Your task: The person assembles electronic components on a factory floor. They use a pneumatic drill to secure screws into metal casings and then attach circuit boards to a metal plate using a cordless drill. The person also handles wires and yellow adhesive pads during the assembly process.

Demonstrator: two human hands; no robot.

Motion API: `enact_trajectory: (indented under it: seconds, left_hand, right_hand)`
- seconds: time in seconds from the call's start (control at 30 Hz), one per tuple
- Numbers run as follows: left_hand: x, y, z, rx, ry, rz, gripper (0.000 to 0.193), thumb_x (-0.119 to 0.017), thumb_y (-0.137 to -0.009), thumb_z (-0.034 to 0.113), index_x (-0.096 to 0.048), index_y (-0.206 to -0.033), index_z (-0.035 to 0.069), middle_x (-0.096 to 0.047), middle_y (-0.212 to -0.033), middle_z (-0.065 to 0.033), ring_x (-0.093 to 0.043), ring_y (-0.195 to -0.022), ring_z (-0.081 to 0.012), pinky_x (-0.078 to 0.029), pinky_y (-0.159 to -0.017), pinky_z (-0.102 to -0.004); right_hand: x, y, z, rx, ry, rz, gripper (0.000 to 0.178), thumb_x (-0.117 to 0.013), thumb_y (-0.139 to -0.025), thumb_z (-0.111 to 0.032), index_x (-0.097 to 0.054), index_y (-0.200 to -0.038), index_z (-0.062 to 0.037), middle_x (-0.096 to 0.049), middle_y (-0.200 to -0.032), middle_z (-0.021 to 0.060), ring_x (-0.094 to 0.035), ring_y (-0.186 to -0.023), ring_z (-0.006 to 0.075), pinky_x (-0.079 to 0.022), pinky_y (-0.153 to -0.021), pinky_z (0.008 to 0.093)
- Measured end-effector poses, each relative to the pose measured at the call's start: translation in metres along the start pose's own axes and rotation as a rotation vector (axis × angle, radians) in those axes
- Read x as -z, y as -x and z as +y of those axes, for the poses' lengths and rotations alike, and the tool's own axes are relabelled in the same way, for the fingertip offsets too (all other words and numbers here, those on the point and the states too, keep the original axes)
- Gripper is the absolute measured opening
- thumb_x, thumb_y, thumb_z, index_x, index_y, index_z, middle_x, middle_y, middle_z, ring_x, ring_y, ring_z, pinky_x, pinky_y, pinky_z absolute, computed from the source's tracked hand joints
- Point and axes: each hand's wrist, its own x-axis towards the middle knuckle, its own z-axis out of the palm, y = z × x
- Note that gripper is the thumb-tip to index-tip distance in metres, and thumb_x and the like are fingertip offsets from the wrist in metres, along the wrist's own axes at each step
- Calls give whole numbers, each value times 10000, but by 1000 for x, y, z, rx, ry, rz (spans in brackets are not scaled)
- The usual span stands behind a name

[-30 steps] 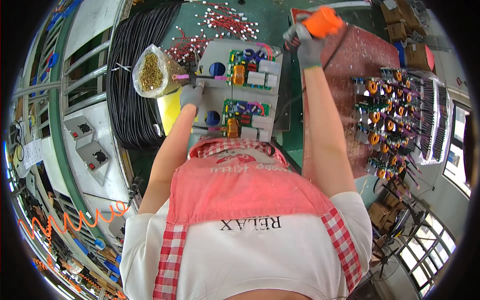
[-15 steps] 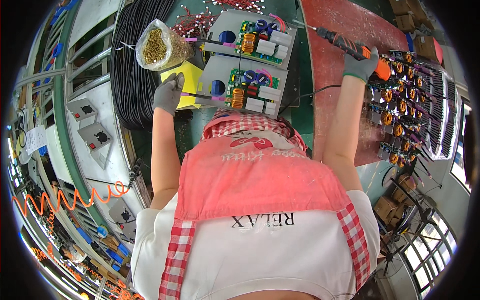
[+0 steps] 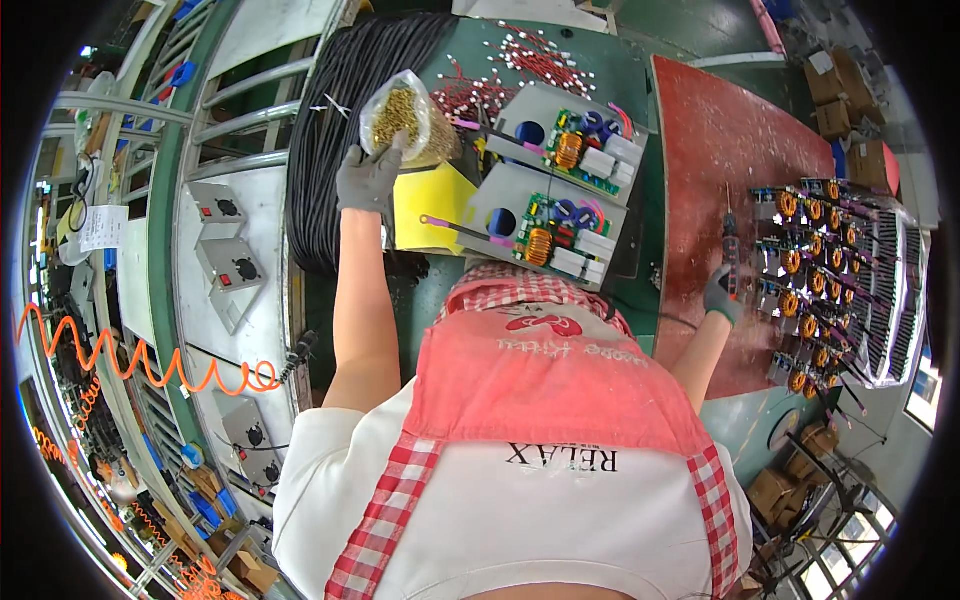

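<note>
My left hand (image 3: 368, 182), in a grey glove, is at the near edge of a clear plastic bag (image 3: 436, 135) of small brass-coloured screws (image 3: 397, 112). Its fingers are apart, and one fingertip overlaps the bag's mouth; whether it touches the screws is unclear. On the red board, my gloved right hand (image 3: 719, 296) is closed around the lower end of an electric screwdriver (image 3: 731, 248), whose bit points away from me. Between the hands lie two grey metal plates (image 3: 478, 190) carrying green circuit boards (image 3: 570, 228) with copper coils. A pink-tipped lead (image 3: 440, 222) sticks out leftward over a yellow sheet-like piece (image 3: 424, 205).
A thick bundle of black cable (image 3: 325, 150) lies left of the bag. Red wires with white connectors (image 3: 540, 58) are scattered at the back. Rows of coil-bearing boards (image 3: 812, 270) stand right of the red board (image 3: 690, 160). An orange coiled hose (image 3: 150, 365) hangs at left.
My left hand has moved from the yellow piece up to the screw bag. My right hand has come nearer to me, and the screwdriver has swung from slanting left to pointing straight away.
</note>
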Motion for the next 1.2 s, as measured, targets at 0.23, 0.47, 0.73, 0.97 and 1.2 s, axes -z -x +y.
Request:
enact_trajectory:
  seconds: [0.23, 0.47, 0.73, 0.97, 1.2]
  left_hand:
    - [45, 21, -10, -19, -552, 163, 263, -427, -951, 90, -522, -1164, -31, -592, -829, -40, -557, -699, -144, -481, -686, -228]
    - [120, 56, -50, 713, -558, 411, 242, -492, -894, 130, -546, -1123, 74, -572, -728, -61, -522, -555, -168, -391, -437, -266]
    - [102, 40, -117, 920, -135, 179, 222, -524, -875, 60, -542, -1095, 36, -618, -967, -138, -611, -817, -280, -512, -677, -340]
    - [104, 47, -126, 842, -499, 77, 180, -610, -837, -4, -572, -1013, 4, -622, -857, -85, -591, -650, -164, -479, -510, -240]
    - [105, 50, -129, 729, -458, 120, 168, -642, -824, 16, -602, -981, -31, -635, -817, -88, -585, -587, -151, -473, -499, -226]
  right_hand:
    - [-39, 97, 100, -375, 66, -355, 222, -489, -883, -135, -557, -1053, -10, -483, -804, 25, -415, -654, 129, -395, -572, 280]
    - [-46, 241, 291, 343, 1612, -1522, 321, -575, -868, -297, -586, -1027, -18, -633, -845, 150, -641, -798, 225, -497, -691, 355]
    - [-16, 251, 349, -130, 2152, -1315, 527, -498, -893, -493, -645, -916, 12, -639, -739, 196, -657, -671, 263, -495, -686, 352]
    - [19, 233, 341, 588, 1896, -1004, 336, -676, -763, -337, -662, -703, -7, -549, -694, 119, -543, -645, 262, -440, -613, 340]
    - [13, 236, 358, 763, 2119, -1055, 223, -639, -770, -237, -657, -795, -16, -621, -828, 171, -606, -737, 325, -499, -695, 374]
